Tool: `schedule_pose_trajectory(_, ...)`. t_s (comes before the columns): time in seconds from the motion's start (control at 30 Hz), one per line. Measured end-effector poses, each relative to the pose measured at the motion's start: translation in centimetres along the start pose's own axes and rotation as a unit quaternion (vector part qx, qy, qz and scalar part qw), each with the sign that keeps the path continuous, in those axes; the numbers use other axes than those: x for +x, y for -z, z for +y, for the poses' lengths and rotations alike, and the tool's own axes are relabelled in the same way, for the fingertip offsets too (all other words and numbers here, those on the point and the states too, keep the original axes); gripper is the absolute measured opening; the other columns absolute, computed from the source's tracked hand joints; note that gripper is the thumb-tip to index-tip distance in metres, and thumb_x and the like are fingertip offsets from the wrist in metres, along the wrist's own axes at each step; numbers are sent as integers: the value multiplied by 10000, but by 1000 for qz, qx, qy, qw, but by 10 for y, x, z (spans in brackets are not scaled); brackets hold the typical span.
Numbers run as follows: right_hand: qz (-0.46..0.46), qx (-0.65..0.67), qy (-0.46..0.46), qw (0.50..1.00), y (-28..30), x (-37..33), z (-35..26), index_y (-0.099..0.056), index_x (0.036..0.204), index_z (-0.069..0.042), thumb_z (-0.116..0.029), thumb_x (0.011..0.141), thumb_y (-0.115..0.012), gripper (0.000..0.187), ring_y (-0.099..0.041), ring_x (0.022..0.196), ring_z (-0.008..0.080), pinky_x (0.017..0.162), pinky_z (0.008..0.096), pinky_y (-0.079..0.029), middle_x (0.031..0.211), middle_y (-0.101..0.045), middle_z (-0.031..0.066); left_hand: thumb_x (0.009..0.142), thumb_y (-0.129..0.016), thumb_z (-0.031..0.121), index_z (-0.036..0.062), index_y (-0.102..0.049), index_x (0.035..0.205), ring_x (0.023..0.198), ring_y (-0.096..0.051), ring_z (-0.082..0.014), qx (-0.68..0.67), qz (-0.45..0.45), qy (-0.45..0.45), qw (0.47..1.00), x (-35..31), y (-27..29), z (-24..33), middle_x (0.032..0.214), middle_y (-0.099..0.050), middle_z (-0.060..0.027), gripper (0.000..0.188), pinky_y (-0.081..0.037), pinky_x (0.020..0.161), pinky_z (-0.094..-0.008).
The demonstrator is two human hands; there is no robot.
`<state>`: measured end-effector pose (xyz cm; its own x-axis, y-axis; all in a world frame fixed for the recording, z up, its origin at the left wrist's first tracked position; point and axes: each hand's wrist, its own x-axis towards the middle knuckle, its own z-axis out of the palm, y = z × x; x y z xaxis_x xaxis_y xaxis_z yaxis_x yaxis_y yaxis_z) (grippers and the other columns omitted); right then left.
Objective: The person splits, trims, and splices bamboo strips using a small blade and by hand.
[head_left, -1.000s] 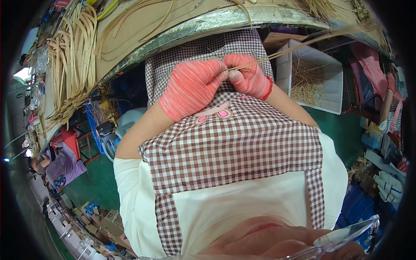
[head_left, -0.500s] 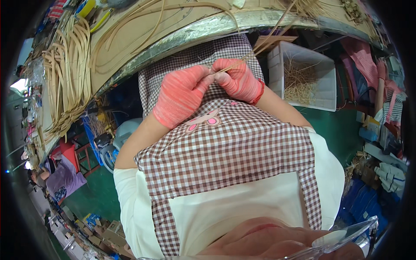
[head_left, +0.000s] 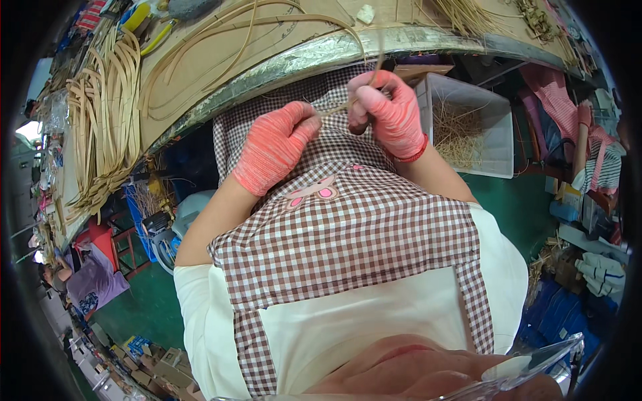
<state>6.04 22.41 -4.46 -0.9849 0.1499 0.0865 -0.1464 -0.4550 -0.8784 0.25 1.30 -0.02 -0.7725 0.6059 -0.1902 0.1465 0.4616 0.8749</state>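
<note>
A thin tan cane strip (head_left: 336, 109) stretches between my two hands above my lap. My left hand (head_left: 275, 148), in a pink-and-white knit glove, pinches one end of it between thumb and fingers. Gloved alike, my right hand (head_left: 396, 115) is closed round the strip a short way off, and a blurred length of cane sticks up past its fingers. Something dark brown shows below the right fingers; I cannot make out what it is. Under both hands lies my brown-and-white checked apron (head_left: 348, 220).
Ahead curves a workbench edge (head_left: 301, 57) wrapped in shiny film. Bent cane strips (head_left: 107, 113) hang in a bundle at the left, and a yellow-handled tool (head_left: 157, 38) lies nearby. A bin (head_left: 496, 144) with thin cane scraps stands right. More cane (head_left: 461, 17) lies at the back right.
My hands, close together before, are now apart, the right one having moved right. The strip between them now shows. The long strands that reached up right over the bench are no longer there.
</note>
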Motion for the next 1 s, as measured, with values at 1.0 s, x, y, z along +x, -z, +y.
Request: schedule_pose_trajectory(1.0,300,-645,63,700,137,152,-67,-697,1104,-73,-452,888,-653,438,-686,959,313,866,411,-509,965,-719,187,923,-584,320,98,-685,1012,1009,-642,-364,486,221,47,844,107,90,-90,1155,-634,-131,259,-519,850,-480)
